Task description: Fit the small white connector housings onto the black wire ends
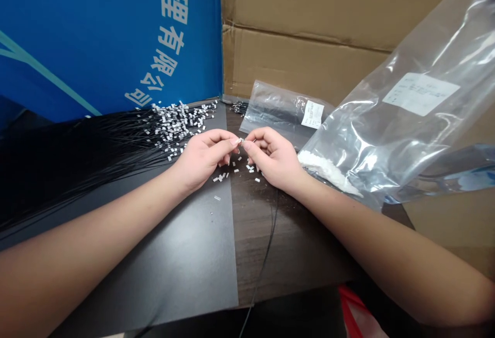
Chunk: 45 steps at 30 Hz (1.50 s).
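Above the table, my left hand and my right hand meet fingertip to fingertip. A tiny white connector shows between the left thumb and forefinger, partly covered by them. My right hand is closed in a pinch at a thin black wire, which emerges below that hand and runs down past the table's front edge. Whether the wire's tip sits inside the connector is too small to tell. Several loose white connectors are scattered on the table below the fingers.
On the left lies a thick bundle of black wires with white connectors on their ends. A clear bag holding white pieces stands right; a flatter labelled bag lies behind. A blue panel and cardboard border the back.
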Available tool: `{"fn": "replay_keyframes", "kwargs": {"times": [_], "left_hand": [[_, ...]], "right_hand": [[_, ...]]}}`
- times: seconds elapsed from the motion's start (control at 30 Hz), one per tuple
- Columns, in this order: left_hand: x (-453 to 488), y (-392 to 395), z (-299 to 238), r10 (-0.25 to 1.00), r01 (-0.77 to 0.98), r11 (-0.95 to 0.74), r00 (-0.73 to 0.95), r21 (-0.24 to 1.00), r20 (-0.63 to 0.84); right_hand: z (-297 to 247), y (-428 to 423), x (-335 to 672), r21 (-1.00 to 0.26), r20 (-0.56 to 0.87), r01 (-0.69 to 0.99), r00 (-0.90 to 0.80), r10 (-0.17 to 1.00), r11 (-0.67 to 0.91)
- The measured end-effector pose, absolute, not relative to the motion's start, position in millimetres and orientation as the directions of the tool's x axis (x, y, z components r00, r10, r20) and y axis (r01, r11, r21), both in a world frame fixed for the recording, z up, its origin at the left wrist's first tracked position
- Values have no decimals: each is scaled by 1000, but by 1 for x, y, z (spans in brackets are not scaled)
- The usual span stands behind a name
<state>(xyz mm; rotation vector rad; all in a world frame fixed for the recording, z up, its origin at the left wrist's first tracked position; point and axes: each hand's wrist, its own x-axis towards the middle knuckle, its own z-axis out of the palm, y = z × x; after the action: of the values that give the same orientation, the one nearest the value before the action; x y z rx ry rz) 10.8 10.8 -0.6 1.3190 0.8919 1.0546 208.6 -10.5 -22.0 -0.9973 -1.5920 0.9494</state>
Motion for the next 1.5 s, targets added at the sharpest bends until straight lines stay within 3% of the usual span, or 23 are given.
{"fn": "replay_keyframes", "kwargs": {"times": [0.37,0.73,1.5], "left_hand": [[8,13,-7,939,-5,-111,328,994,106],[8,12,-6,914,-30,-143,380,989,143],[7,12,-6,911,-57,-66,404,996,83]], "right_hand": [[-21,-11,207,-926,323,144,-176,930,349],[-20,-11,206,-936,322,91,-174,931,341],[-24,-11,205,-934,339,33,-227,913,355]]}}
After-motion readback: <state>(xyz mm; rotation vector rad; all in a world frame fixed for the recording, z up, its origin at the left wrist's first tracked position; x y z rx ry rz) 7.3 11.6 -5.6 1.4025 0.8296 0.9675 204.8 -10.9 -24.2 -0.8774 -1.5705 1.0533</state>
